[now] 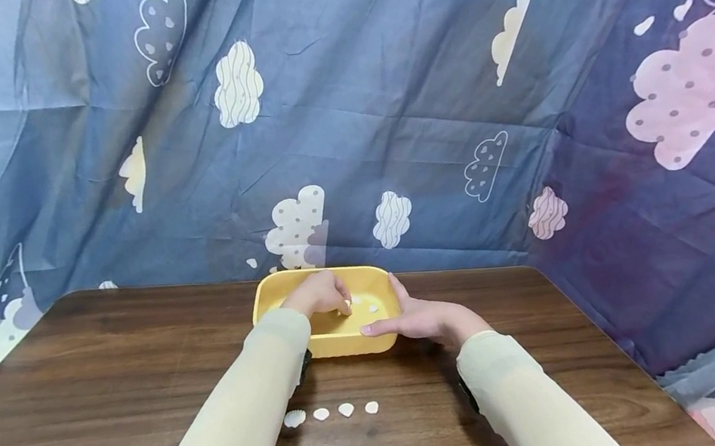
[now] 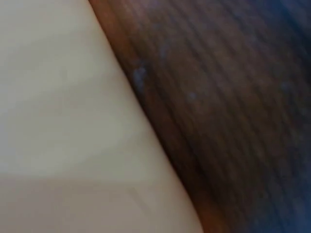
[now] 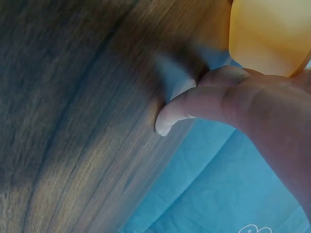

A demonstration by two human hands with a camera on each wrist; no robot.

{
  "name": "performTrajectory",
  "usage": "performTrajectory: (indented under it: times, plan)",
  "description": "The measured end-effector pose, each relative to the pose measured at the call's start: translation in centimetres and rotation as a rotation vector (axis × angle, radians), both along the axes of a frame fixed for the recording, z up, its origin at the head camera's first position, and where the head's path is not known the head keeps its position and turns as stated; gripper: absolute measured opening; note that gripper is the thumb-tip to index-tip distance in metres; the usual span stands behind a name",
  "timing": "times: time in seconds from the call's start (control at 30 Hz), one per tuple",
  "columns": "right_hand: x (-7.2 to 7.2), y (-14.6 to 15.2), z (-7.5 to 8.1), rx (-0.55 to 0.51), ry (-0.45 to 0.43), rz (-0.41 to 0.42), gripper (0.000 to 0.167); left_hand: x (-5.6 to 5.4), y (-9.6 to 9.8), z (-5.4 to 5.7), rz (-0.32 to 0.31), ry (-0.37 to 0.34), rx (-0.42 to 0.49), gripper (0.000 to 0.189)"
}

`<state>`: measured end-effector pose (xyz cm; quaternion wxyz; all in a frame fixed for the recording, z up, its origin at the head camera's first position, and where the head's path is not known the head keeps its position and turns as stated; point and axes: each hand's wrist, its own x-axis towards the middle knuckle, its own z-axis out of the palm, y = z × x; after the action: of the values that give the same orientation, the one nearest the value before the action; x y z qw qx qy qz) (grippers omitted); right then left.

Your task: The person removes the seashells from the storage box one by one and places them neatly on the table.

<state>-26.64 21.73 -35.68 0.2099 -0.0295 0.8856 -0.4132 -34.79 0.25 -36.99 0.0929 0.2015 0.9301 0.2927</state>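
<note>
A yellow rectangular bin (image 1: 340, 344) stands near the back of the wooden table. My left hand (image 1: 321, 293) reaches down inside it, fingers curled, pinching a small white seashell (image 1: 347, 303) at the fingertips. Other small white shells (image 1: 373, 308) lie on the bin's floor to the right of that hand. At the bin's right end my right hand (image 1: 422, 317) grips the wall, its thumb over the front rim and a finger along the right side. In the right wrist view, fingers (image 3: 180, 109) of this hand extend beside the bin, close to the tabletop.
Several white shells (image 1: 346, 410) lie in a left-to-right row on the table (image 1: 116, 409) in front of the bin, the leftmost one larger and ribbed. A blue cloth (image 1: 332, 143) with cloud prints hangs behind the table and along its right side.
</note>
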Motion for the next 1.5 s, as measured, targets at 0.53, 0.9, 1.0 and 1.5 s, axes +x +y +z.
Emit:
performTrajectory:
  times: [0.53,0.9,1.0,1.5]
  plan:
    - [-0.2,0.1,-0.1,-0.002,0.003,0.012,0.138,-0.9,-1.1,0.0,0.021,-0.042,-0.003,0.007]
    - [-0.2,0.0,-0.2,-0.003,0.004,0.007,0.140,-0.8,-0.9,1.0,0.120,-0.102,-0.126,0.015]
    - [-0.2,0.0,-0.2,-0.001,0.010,0.011,0.138,-0.7,-0.7,1.2,0.145,-0.133,-0.146,0.018]
    - [-0.1,0.2,-0.1,0.006,-0.001,0.004,0.140,1.2,-2.3,3.0,0.001,0.066,-0.069,0.014]
